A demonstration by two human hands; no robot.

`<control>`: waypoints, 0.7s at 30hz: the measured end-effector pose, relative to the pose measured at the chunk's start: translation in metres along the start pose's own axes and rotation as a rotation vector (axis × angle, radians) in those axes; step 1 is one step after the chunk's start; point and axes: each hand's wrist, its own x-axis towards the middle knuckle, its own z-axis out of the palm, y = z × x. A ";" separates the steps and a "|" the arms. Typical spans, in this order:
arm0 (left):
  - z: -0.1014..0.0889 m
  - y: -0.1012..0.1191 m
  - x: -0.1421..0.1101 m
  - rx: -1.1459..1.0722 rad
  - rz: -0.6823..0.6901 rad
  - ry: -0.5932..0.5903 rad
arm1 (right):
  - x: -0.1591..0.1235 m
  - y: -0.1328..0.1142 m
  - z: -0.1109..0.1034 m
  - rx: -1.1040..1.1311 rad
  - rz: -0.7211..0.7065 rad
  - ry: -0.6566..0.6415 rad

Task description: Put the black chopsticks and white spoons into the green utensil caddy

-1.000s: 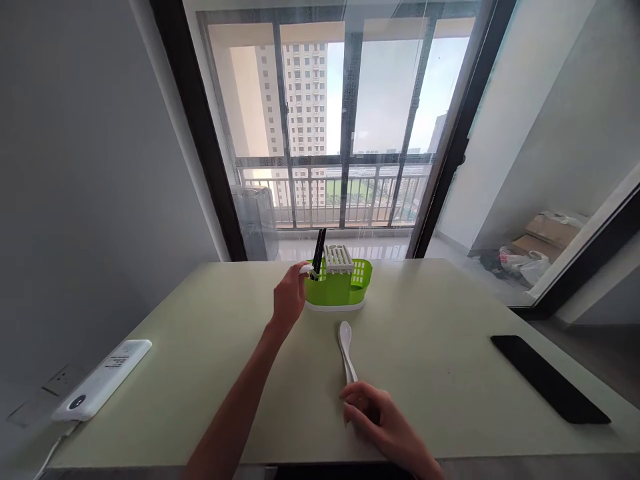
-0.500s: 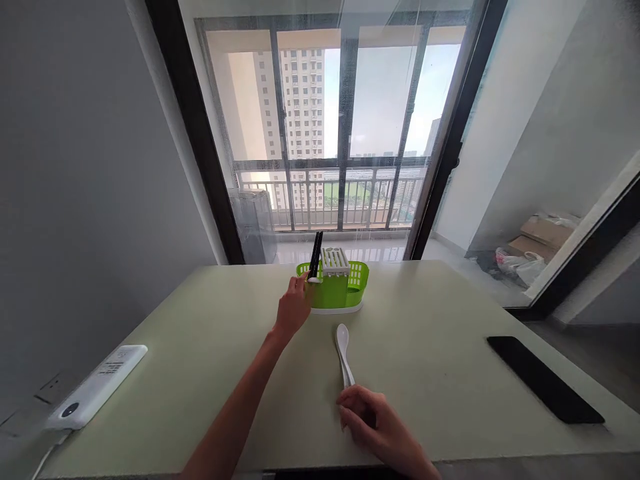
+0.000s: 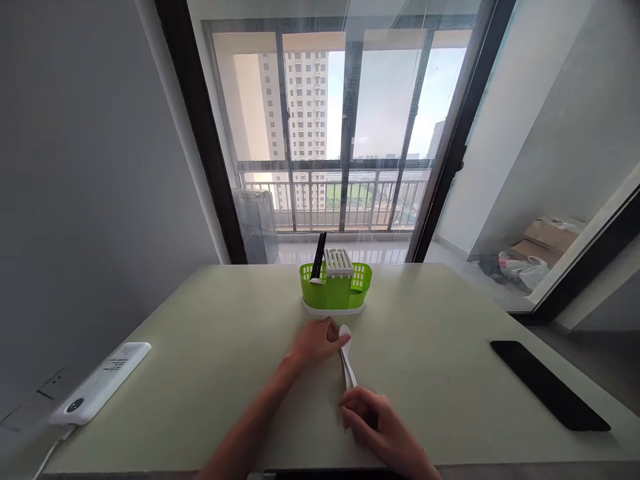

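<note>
White spoons (image 3: pixel 349 368), seemingly two laid one against the other, lie lengthwise on the table with their bowls pointing away from me. My left hand (image 3: pixel 317 343) is at the bowl end, its thumb over the bowl's edge and its fingers apart from the thumb. The handle ends disappear behind the curled fingers of my right hand (image 3: pixel 375 423), which rests on the table. Farther back stands a green utensil basket (image 3: pixel 339 293) with a white base and a white slotted top. Black chopsticks (image 3: pixel 319 257) lean in its left compartment, beside a white spoon (image 3: pixel 316 281) at the rim.
A white power strip-like device (image 3: pixel 103 383) with a cord lies at the table's left edge. On the right is a flat black slab (image 3: pixel 547 383). The pale table (image 3: pixel 220 333) reaches towards a glass sliding door with dark frames.
My left hand has let go at the basket and come back toward me to the spoons' bowl end. A white spoon stays at the basket's rim. My right hand has hardly moved.
</note>
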 end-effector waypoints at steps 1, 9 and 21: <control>0.002 0.000 0.001 -0.014 0.000 -0.012 | 0.000 0.000 0.000 0.002 -0.001 -0.002; 0.008 -0.013 0.010 -0.154 0.009 -0.044 | -0.002 -0.005 -0.001 -0.083 -0.007 0.000; -0.066 0.002 0.011 -0.517 0.032 0.156 | -0.001 -0.005 -0.001 -0.090 -0.022 0.002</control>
